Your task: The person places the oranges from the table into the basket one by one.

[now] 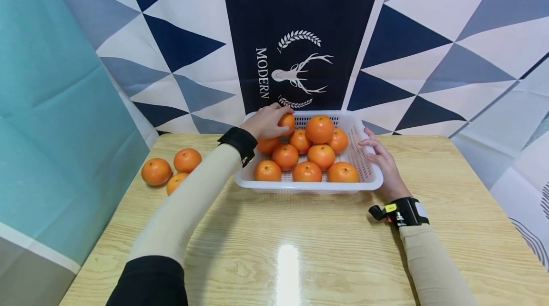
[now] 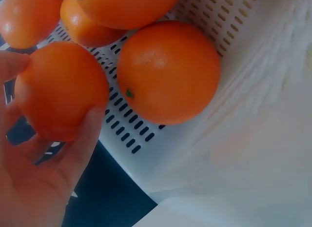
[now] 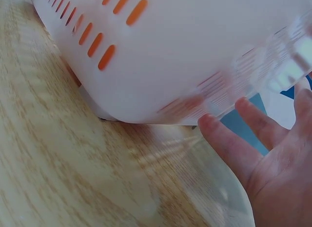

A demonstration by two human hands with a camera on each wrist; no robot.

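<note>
My left hand [image 1: 268, 122] grips an orange [image 1: 286, 123] at the back left of a white plastic basket [image 1: 309, 186]. In the left wrist view, thumb and fingers curl round that orange [image 2: 61, 92], beside another orange [image 2: 168, 73] lying in the basket. Several more oranges sit inside, one orange [image 1: 319, 129] resting on top of others. At the basket's right side is my right hand [image 1: 386, 168], its fingertips on the rim. The right wrist view shows my right hand [image 3: 282, 158] with extended, spread fingers against the basket's outer wall [image 3: 161, 56].
On the wooden table [image 1: 326, 249], left of the basket, lie three loose oranges [image 1: 156, 171], one partly behind my left forearm. A patterned cloth [image 1: 184, 39] hangs behind the table, and a teal cloth [image 1: 55, 106] covers the left side.
</note>
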